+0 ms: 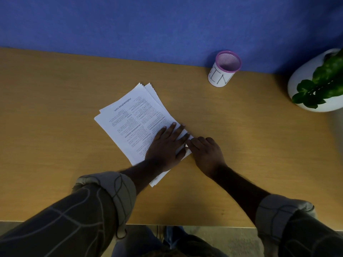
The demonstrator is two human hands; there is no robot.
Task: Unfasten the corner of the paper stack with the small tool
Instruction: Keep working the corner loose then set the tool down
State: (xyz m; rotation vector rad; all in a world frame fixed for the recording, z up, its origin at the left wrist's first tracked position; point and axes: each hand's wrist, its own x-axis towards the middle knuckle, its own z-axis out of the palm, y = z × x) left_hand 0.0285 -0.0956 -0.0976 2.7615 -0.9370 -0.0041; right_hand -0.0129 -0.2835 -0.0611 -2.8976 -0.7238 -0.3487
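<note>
A stack of printed white pages (133, 117) lies slanted on the wooden desk (55, 127). My left hand (167, 145) rests flat on the stack's near right part, fingers spread and pressing it down. My right hand (206, 153) is just to the right of it. Its fingers are held together and reach left onto the stack's right corner (187, 143), touching my left fingertips. No small tool shows; whatever is under the right fingers is hidden. Part of the stack's near end (157, 179) sticks out from under my left forearm.
A white mesh pen cup with a pink rim (222, 71) stands at the back of the desk against the blue partition (167, 25). A white pot with a green plant (319, 84) sits at the far right. The desk's near edge runs just above my knees.
</note>
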